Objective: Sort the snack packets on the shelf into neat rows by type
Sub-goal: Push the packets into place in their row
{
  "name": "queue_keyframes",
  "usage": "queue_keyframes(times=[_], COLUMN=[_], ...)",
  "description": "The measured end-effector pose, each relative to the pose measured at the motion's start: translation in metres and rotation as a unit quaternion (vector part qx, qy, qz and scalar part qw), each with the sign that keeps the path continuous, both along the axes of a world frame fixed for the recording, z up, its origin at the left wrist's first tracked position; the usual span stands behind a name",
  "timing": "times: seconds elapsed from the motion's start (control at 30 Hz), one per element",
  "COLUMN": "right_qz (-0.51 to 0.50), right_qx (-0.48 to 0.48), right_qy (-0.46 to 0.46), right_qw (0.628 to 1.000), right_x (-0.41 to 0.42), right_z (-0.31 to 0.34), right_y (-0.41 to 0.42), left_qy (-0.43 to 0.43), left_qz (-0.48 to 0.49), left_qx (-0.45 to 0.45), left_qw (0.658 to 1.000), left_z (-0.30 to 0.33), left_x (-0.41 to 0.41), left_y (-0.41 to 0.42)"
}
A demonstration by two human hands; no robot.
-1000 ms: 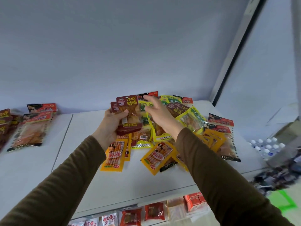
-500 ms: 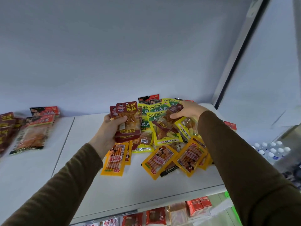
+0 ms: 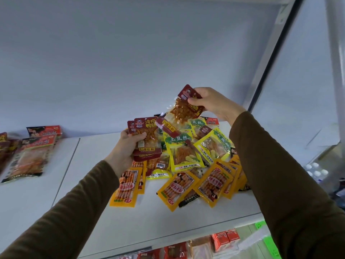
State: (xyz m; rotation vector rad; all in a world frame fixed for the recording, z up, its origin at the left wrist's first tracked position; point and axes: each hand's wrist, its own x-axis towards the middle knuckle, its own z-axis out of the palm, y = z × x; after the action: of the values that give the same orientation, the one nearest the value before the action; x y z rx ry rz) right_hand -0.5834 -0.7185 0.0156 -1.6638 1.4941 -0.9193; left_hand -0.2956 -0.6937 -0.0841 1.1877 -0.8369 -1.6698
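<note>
Both hands (image 3: 125, 150) (image 3: 214, 104) grip red packets (image 3: 147, 139), labels half-covered

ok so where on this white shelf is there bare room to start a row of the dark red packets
Bare white shelf runs between the red-and-black packets at far left and the mixed pile, from the back wall forward. A second free strip lies along the front edge, below the orange skewer packets. The right half is crowded: yellow-green packets overlap the orange ones.

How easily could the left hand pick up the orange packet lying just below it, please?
Probably not easily: the left hand already grips a stack of red packets, though the orange packet lies uncovered.
</note>
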Motion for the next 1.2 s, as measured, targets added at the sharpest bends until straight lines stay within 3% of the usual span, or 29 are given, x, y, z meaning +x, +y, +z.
queue_keyframes(times=[0.2,0.33,0.5,0.67,0.73,0.9,1.07,1.2], right_qz=[0.112,0.133,0.118,0.054,-0.004,-0.042,-0.011,-0.044], right_qx=[0.062,0.051,0.012,-0.005,-0.023,0.001,0.013,0.062], right_qy=[-0.011,0.141,0.148,-0.005,-0.017,0.147,0.369,0.397], right_qw=[0.992,0.980,0.982,0.999,1.000,0.988,0.929,0.915], right_x=[0.054,0.094,0.135,0.129,0.112,0.102,0.138,0.152], right_z=[0.009,-0.014,-0.034,-0.042,-0.047,-0.079,-0.100,-0.110], right_y=[0.005,-0.003,-0.002,0.000,-0.002,-0.003,-0.005,-0.015], left_qy=[0.002,0.087,0.015,-0.023,-0.034,-0.030,-0.040,-0.034], left_qz=[-0.065,-0.123,-0.159,-0.069,-0.032,0.013,0.020,0.023], left_qx=[0.004,0.043,0.001,-0.009,-0.004,0.000,0.016,0.023], left_qw=[0.998,0.988,0.987,0.997,0.999,0.999,0.999,0.999], left_z=[0.010,0.020,0.012,0.004,-0.002,-0.010,-0.014,-0.021], left_x=[-0.001,0.001,0.016,0.044,0.063,0.085,0.082,0.083], left_y=[0.004,0.010,0.018,0.020,0.018,0.022,0.029,0.031])
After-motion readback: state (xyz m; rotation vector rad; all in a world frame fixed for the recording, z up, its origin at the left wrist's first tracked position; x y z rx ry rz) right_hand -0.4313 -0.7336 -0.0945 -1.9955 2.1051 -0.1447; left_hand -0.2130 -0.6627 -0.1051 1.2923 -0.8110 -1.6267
